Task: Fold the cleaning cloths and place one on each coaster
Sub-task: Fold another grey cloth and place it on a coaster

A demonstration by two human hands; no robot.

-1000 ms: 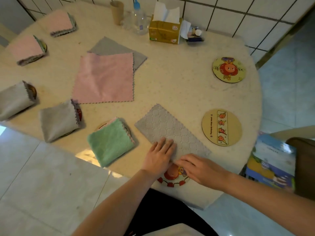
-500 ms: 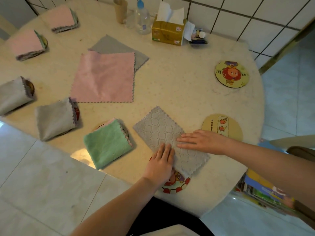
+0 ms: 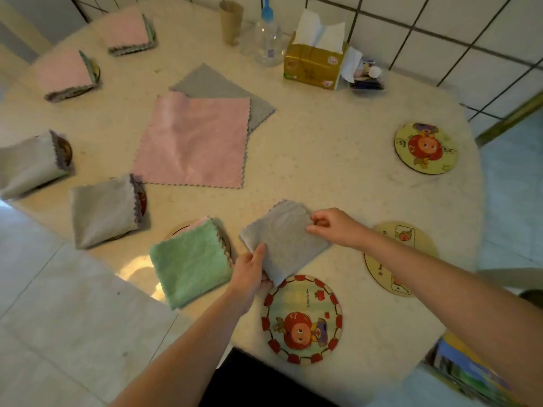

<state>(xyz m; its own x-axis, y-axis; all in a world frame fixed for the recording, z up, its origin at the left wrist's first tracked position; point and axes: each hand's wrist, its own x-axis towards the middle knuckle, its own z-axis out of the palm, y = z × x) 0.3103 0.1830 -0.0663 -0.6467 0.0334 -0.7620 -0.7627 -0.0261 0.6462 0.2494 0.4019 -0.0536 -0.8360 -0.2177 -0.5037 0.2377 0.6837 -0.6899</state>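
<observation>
Grey folded cloth [image 3: 283,239] lies on the table [image 3: 323,160], just above the round apple coaster [image 3: 302,318]. The left hand [image 3: 249,274] pinches its near corner. The right hand [image 3: 335,227] pinches its far edge.

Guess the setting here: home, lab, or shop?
Most likely a home dining or kitchen corner. A round speckled table stands against a tiled wall, with a tissue box, a clear bottle and cartoon fruit coasters on it. No lab or shop fittings show.
</observation>
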